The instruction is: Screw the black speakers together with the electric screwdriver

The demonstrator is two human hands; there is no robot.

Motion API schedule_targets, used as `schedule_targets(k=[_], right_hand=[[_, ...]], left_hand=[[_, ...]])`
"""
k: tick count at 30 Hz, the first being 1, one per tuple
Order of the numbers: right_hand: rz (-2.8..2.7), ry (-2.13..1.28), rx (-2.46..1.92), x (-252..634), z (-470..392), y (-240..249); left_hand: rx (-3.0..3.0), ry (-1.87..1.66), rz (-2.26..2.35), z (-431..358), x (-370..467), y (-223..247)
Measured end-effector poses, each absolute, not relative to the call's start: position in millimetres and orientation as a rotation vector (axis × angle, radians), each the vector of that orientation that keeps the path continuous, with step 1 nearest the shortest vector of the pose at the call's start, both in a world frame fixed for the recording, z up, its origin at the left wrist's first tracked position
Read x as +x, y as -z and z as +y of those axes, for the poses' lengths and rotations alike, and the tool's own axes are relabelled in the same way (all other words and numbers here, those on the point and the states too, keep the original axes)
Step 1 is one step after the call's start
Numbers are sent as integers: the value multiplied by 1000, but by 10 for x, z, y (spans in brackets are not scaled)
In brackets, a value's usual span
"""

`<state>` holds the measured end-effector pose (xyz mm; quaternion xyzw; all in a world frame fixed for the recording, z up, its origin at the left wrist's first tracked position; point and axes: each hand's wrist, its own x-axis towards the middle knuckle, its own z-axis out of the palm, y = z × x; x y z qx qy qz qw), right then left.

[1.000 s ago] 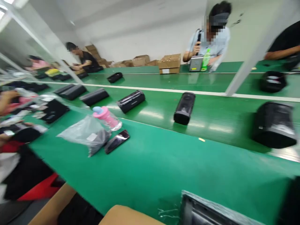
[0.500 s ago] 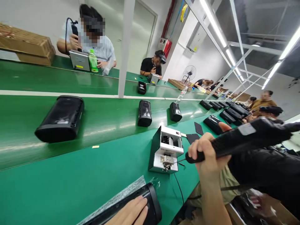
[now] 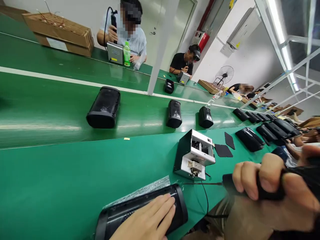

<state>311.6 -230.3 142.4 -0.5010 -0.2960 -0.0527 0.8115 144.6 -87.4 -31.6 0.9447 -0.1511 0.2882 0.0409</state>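
A: Where does the one view sit?
B: On the person's head, tilted, looking down across the green worktop (image 3: 75, 186) toward two o'clock.
A: How near?
B: Close; the right hand (image 3: 272, 190) fills four o'clock.

The left hand (image 3: 147, 221) is bare, with no glove, ring or sleeve showing; its fingers (image 3: 163, 208) are long, with short plain nails; the right hand (image 3: 272, 186) is bare as well, its nails short and unpainted; its wrist runs out of view, so any sleeve cannot be told.
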Motion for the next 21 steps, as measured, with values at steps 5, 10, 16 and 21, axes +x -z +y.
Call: schedule_targets(k=[5,10,16,21], right_hand=[[-826,-109,-1056,2818,-1920,-1500],[-900,-180,-1103,2844,-1845,-1261],[-913,-225,-1117,2877,-1891,-1274],[-1014,-212,-1165,2818,-1781,-1158]], left_hand=[[2908,-967,-450,-905,1445,275],[2837,-1066,-464,-926,1494,325],[2829,-1063,-435,-936,1503,355],[2903,-995,-499,-945,1477,428]])
